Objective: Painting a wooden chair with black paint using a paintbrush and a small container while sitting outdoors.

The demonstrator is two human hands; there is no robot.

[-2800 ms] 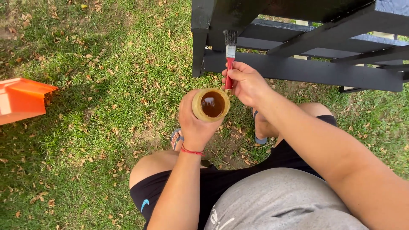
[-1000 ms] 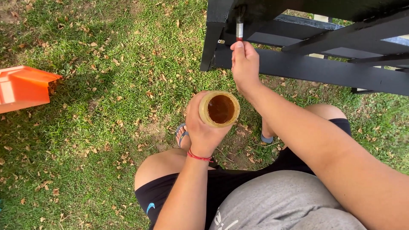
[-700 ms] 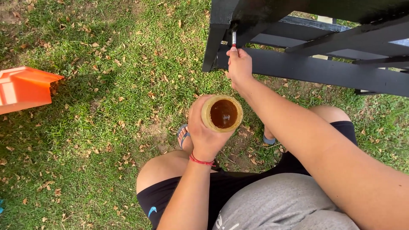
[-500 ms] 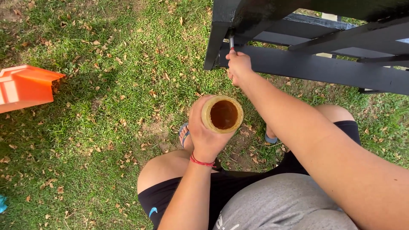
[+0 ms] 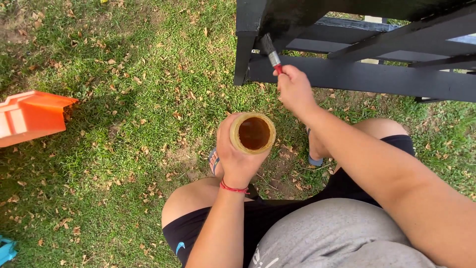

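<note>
My left hand [image 5: 237, 158] is wrapped around a yellowish round cup [image 5: 252, 133] with dark brown liquid inside, held upright over my knees. My right hand [image 5: 294, 90] grips a paintbrush [image 5: 270, 52] with a red handle, metal band and dark bristles. The bristles rest against the black-painted wooden bench [image 5: 357, 74], close to its corner leg [image 5: 244, 47]. I am squatting on the grass, in black shorts and a grey top.
An orange plastic object [image 5: 30, 116] lies on the grass at the left edge. A bit of blue plastic [image 5: 6, 249] shows at the bottom left corner. Dry leaves are scattered over the lawn [image 5: 124, 74]. My sandalled feet [image 5: 214, 160] are below the cup.
The brush went from beside the cup up to the bench. Over the last second my right hand has shifted slightly, the brush now tilted left against the black wood. The cup stayed put.
</note>
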